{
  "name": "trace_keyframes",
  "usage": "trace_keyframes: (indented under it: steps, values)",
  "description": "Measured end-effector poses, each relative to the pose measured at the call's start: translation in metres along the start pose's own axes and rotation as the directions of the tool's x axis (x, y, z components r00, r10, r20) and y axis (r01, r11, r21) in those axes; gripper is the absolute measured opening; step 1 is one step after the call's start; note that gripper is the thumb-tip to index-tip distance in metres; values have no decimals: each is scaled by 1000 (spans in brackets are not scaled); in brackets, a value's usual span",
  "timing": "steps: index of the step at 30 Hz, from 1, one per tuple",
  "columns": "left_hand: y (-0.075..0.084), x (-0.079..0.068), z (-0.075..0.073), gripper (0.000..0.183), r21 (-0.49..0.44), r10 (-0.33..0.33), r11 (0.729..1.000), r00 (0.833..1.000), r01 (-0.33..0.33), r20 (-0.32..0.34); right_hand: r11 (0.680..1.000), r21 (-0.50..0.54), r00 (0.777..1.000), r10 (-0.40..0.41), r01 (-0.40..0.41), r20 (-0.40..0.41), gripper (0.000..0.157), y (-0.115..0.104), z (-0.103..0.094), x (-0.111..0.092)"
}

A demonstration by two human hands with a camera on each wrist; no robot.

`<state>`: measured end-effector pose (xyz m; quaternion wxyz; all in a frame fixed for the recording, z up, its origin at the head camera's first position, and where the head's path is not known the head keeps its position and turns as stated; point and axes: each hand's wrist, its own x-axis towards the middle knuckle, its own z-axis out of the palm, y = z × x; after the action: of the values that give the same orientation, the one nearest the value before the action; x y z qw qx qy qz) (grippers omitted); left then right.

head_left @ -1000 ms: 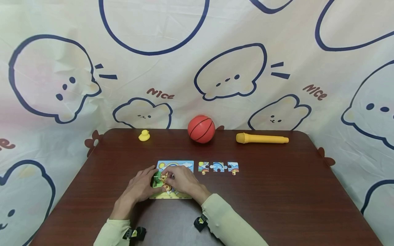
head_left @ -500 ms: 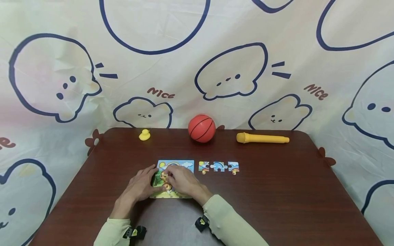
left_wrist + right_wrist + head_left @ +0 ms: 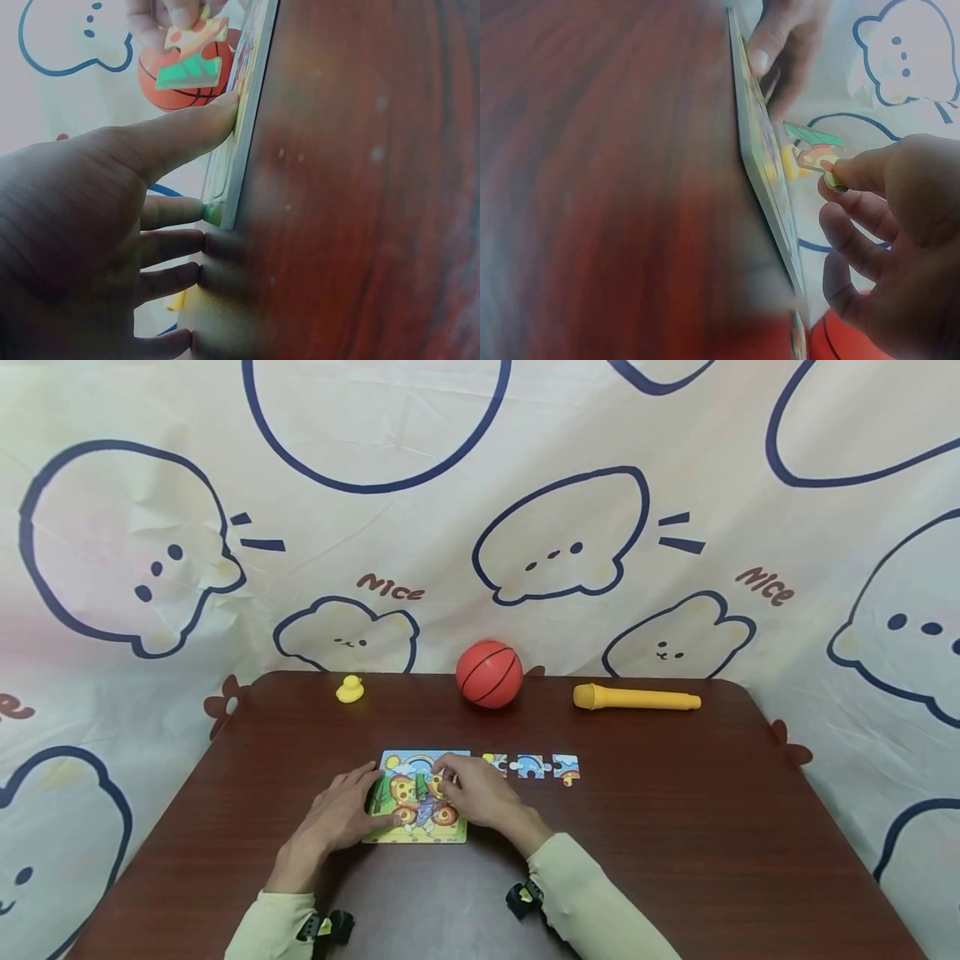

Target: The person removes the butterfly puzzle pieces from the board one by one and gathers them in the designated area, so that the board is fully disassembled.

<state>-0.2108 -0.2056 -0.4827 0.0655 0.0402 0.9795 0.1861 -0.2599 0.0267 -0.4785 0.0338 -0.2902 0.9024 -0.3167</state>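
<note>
My right hand [image 3: 480, 789] pinches a green and orange jigsaw piece [image 3: 817, 150] between thumb and forefinger. It holds the piece raised over the right part of the puzzle board [image 3: 420, 837], a flat rectangle with a bright cartoon picture. In the left wrist view the same jigsaw piece [image 3: 191, 71] shows its green side downward, apart from the board. Along the board's left side lies my left hand [image 3: 337, 810], its fingers extended at the edge and its thumb resting on the board's face. The right hand hides part of the board's right side.
Several loose jigsaw pieces [image 3: 531, 767] lie in a row right of the board, the nearest partly covered by the right hand. Along the table's [image 3: 675, 827] back edge are a yellow rubber duck [image 3: 350, 690], a red toy basketball [image 3: 489, 674] and a yellow toy microphone [image 3: 637, 697].
My right hand has shifted right and lifted off the middle of the board with the jigsaw piece, uncovering more of the picture. The left hand stays in place.
</note>
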Motion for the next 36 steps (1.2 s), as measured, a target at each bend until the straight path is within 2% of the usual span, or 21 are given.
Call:
trace_keyframes:
  steps: [19,36]
  values:
    - [3,-2,-1,86,-14,5,1000,1000,-5,-4,997,-64,999,52,-52,-4,16,29,-23,-24]
    - [0,3,-5,89,1,-5,1000,999,5,41,985,-106,990,139,-137,17,15,53,-35,-42]
